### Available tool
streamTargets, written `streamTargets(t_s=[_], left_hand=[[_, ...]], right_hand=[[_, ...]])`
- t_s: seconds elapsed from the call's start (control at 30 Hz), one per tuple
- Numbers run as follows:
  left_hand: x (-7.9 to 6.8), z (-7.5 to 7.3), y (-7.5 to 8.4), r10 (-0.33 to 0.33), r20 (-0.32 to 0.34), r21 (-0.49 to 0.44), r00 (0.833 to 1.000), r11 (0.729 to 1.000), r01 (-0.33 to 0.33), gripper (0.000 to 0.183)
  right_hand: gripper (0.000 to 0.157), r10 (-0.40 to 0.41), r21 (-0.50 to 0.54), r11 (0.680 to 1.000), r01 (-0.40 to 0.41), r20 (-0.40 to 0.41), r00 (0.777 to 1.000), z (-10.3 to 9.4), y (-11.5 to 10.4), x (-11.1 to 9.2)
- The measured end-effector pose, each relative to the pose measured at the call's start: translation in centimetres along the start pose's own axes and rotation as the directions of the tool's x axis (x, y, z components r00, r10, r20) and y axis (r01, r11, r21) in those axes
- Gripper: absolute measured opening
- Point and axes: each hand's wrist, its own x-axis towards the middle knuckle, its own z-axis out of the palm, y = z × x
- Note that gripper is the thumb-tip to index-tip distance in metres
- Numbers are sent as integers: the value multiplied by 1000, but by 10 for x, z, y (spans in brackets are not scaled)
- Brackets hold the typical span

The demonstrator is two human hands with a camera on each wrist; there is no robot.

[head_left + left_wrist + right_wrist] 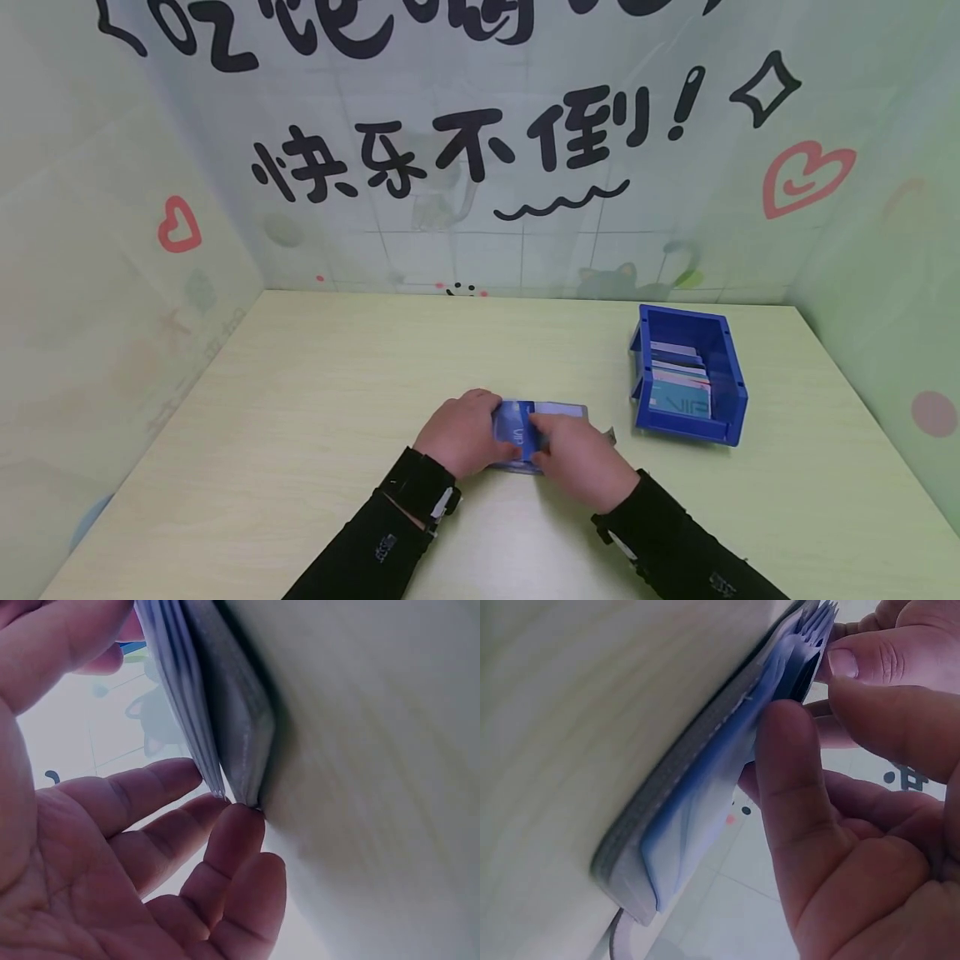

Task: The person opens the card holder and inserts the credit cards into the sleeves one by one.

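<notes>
A grey-edged card holder [562, 409] lies spread on the table, with clear sleeves [191, 697] fanned up on its left half. A blue card [514, 425] marked VIP shows in it between my hands. My left hand [467, 433] grips the holder's left part, thumb over the front; in the left wrist view its fingertips meet the edges of the sleeves and cover. My right hand [583, 457] pinches at the blue card's right edge with thumb and index finger. In the right wrist view the fingers [791, 772] hide part of the card, and a strap [621, 937] hangs at the cover's end.
A blue plastic bin [688, 429] stands at the right of the table, with several cards [680, 397] stacked inside. The pale wooden table [337, 375] runs back to a printed backdrop [450, 250], with side panels at left and right.
</notes>
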Motion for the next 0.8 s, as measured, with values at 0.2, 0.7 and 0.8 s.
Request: streamTargets(t_s=[0.2, 0.7, 0.8], left_hand=[[1, 0, -1, 4, 10, -12, 1000, 1000, -3, 77], [1, 1, 1, 22, 10, 31, 1000, 999, -22, 77], [1, 1, 1, 24, 8, 39, 1000, 999, -24, 76]], right_hand=[[47, -40, 0, 999, 40, 2, 999, 2, 2, -1], [51, -61, -27, 998, 61, 21, 998, 4, 1, 0], [51, -71, -23, 997, 72, 24, 997, 4, 1, 0]])
